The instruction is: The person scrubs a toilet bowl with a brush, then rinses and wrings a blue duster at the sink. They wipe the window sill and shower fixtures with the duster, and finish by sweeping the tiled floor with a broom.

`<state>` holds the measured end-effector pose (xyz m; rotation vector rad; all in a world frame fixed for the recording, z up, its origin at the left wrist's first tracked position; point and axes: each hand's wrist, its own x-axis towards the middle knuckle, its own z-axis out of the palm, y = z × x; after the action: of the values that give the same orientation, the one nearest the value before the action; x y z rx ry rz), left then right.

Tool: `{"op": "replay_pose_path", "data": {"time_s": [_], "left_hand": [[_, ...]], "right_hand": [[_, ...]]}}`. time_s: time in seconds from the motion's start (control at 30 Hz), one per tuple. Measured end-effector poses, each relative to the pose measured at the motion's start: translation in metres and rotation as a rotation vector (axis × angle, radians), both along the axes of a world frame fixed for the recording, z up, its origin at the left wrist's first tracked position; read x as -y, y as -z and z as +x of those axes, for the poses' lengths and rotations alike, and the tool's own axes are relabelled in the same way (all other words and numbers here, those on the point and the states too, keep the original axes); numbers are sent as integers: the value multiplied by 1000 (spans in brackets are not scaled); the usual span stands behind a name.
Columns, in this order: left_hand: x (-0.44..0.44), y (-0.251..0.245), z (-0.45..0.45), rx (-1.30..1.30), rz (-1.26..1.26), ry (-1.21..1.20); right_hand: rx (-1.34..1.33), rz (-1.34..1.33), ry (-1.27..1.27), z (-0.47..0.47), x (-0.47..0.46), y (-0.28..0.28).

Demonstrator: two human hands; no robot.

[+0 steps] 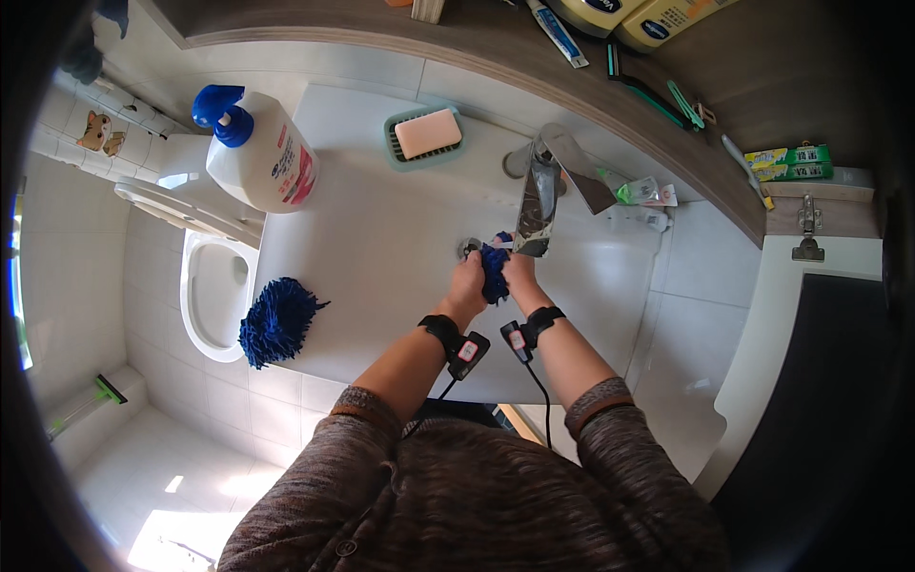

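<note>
Both my hands grip a dark blue chenille cloth (495, 275) over the white washbasin (386, 264). My left hand (467, 280) closes on its left side, close to the metal drain (468, 247). On its right side is my right hand (520, 274), its fingers partly hidden by the cloth and the faucet. The chrome faucet (537, 204) reaches out over the hands, and a short whitish streak below its spout looks like running water. A second blue chenille piece (281, 323) lies bunched at the basin's left edge.
A white pump bottle (261, 161) with a blue head stands at back left, beside a soap bar (428, 134) in a green dish (402, 161). A wooden shelf (472, 44) overhangs the back, holding a razor (647, 93) and bottles. A toilet (218, 286) stands left.
</note>
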<state>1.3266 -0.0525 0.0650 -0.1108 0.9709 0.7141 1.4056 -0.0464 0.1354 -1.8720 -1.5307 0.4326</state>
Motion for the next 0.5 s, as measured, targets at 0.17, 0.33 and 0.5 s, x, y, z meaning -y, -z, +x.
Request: {"op": "replay_pose_path", "data": {"time_s": [0.17,0.33,0.5], "left_hand": [[-13,5,-29,-7,254,113],[-5,-24,-30,-95,-5,161],[-23,-52,-35,34,-308,212]], "right_hand": [[-167,-380,-52,-15,24,6],[63,-598,107,23,2,19],[34,-150,-197,30,3,11]]}}
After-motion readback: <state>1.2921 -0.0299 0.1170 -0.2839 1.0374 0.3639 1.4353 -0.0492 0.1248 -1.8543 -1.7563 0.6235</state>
